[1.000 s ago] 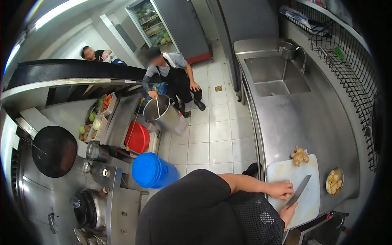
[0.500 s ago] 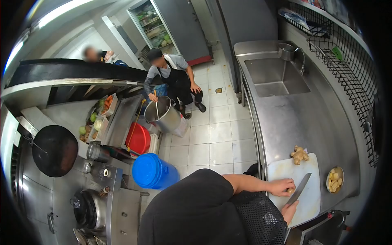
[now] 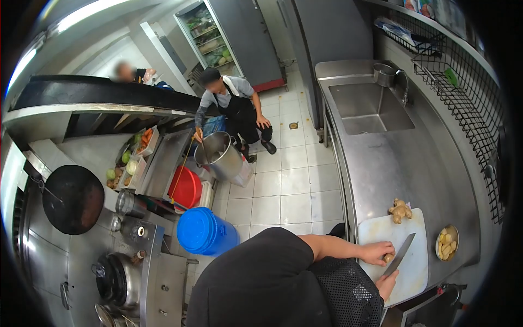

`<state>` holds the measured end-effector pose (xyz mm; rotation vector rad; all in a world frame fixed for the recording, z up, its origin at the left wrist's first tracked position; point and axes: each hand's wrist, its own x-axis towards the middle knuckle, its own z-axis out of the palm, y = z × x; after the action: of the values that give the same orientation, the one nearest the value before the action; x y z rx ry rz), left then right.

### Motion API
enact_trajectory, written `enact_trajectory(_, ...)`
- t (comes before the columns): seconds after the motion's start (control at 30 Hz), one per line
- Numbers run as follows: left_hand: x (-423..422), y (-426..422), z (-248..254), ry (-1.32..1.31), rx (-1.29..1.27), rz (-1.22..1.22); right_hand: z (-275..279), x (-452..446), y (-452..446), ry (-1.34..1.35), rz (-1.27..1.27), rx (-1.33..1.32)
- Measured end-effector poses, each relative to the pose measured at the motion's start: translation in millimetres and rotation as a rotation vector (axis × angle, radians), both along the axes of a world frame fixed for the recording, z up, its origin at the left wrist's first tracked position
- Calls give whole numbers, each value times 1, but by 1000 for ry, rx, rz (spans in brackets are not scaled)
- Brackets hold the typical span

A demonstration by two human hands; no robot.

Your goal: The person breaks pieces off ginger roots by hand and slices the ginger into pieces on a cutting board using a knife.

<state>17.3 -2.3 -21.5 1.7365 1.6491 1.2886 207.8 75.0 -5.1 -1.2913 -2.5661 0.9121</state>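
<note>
Over the white cutting board, my right hand grips a kitchen knife, its broad blade pointing away toward the counter's back. My left hand is closed on a small piece of ginger on the board, just beside the blade. Whether the edge touches the piece, I cannot tell. A whole knobby ginger root lies at the board's far left corner. To the right of the board stands a metal bowl with peeled yellowish pieces in it.
Along the steel counter is a sink with a metal pot by the tap. A wire rack runs along the wall. Behind stand a blue barrel and a seated co-worker with a large stockpot.
The co-worker's hand and stirring stick have shifted at the stockpot. My hands and the knife stay in nearly the same place; the whole view has shifted slightly.
</note>
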Motion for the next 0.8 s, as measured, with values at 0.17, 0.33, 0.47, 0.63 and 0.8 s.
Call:
enact_trajectory(0.17,1,3,-6,-11,-23,11,11,-2,-2,-33,-3,-26)
enact_trajectory(0.33,2,2,-6,0,-33,9,-12,5,6,35,3,39)
enact_trajectory(0.47,0,2,-6,6,-36,2,-6,4,7,69,2,-17)
enact_trajectory(0.63,3,2,-8,-9,10,8,-6,6,9,42,18,-42)
enact_trajectory(0.8,1,0,-7,-12,32,23,-10,7,10,87,-9,-35)
